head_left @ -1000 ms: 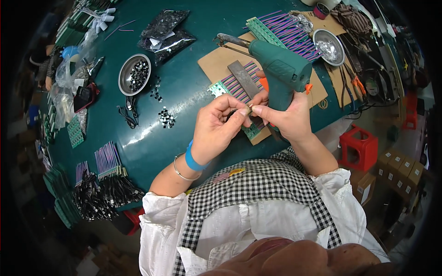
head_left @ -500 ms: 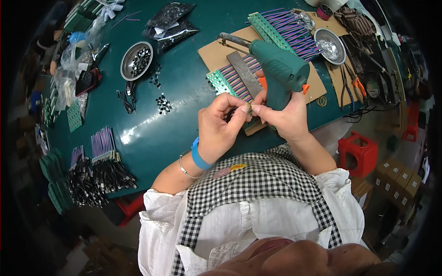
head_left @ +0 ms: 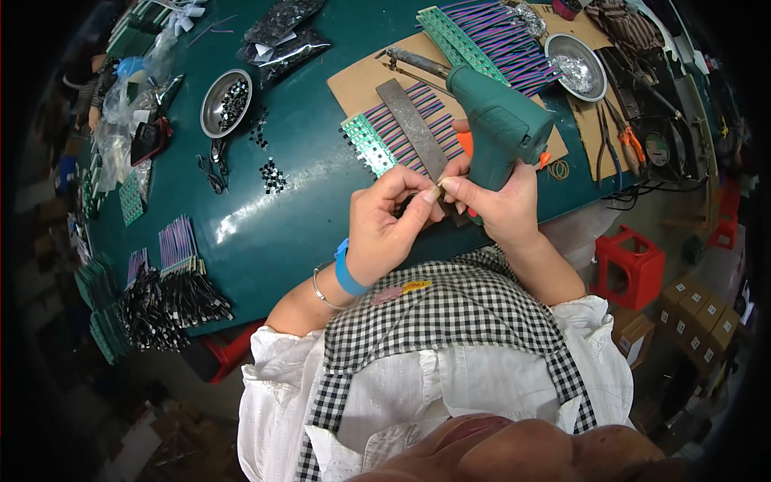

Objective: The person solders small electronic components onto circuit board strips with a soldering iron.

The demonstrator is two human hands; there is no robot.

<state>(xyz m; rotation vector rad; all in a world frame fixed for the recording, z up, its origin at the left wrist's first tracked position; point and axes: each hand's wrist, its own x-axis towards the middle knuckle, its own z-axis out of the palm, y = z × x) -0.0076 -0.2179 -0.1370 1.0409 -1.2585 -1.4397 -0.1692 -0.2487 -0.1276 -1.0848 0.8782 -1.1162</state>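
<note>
My right hand (head_left: 514, 207) is wrapped round the handle of a green soldering gun (head_left: 504, 112) with an orange trigger. Its metal tip (head_left: 414, 60) points away to the left, over the cardboard. My left hand (head_left: 382, 218) is closed in a pinch, thumb against forefinger, touching the right thumb and fingertips. Whatever lies between the fingertips is too small to make out. Just beyond the hands, a flat metal bar (head_left: 411, 124) rests across striped wires (head_left: 392, 128) joined to a green circuit board (head_left: 368, 145). All of these lie on a cardboard sheet (head_left: 353, 83).
More wired green boards (head_left: 459, 46) lie at the back. A metal bowl (head_left: 599, 71) with silvery scraps and orange-handled pliers (head_left: 630, 145) are on the right. On the left are a bowl (head_left: 208, 120) of small black parts, loose parts (head_left: 273, 175) and wire bundles (head_left: 181, 249). A red stool (head_left: 638, 265) stands beside the table.
The view has shifted slightly, so the table things sit a little further left and up. My fingertips stay together, and the right hand still grips the soldering gun.
</note>
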